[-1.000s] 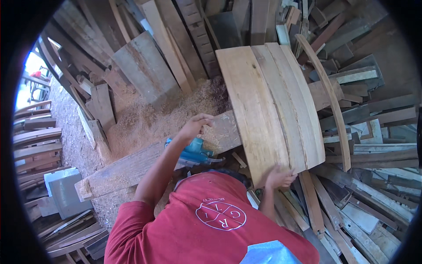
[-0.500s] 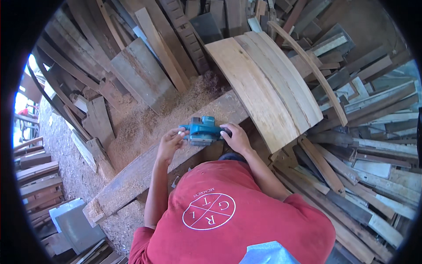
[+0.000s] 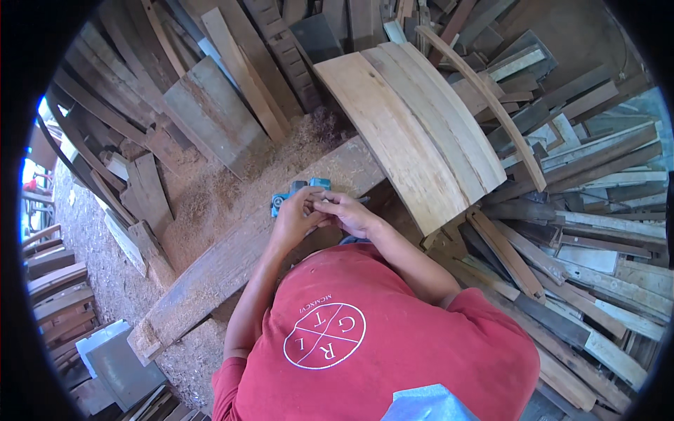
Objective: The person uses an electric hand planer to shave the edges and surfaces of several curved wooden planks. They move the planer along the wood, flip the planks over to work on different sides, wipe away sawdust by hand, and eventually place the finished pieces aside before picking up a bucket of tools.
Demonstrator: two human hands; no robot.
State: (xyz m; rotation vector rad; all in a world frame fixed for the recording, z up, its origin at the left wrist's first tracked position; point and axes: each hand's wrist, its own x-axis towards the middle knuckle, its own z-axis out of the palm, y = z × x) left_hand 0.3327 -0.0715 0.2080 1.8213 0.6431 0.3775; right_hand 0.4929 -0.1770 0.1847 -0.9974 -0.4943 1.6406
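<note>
A teal electric hand planer [image 3: 320, 184] rests on a long thick wooden beam [image 3: 232, 263] in front of me. Much of its body is hidden behind my hands. My left hand [image 3: 298, 214] is closed, its bent fingers over the near side of the planer. Meeting it fingertip to fingertip is my right hand [image 3: 351, 214], its fingers also pinched together. What the fingers hold, if anything, is too small and covered to make out. Whether either hand touches the planer cannot be told.
Right of the beam's far end lies a wide pale panel of joined boards [image 3: 414, 130]. A curved wooden strip [image 3: 484, 98] runs beside it. Sawdust [image 3: 203, 203] covers the ground beyond the beam. Stacked lumber [image 3: 597, 281] fills the right; a grey box [image 3: 123, 361] stands at lower left.
Both hands have left the planer's two ends and come together at its near side. The planer appears slightly left and partly covered. The whole view has shifted a little.
</note>
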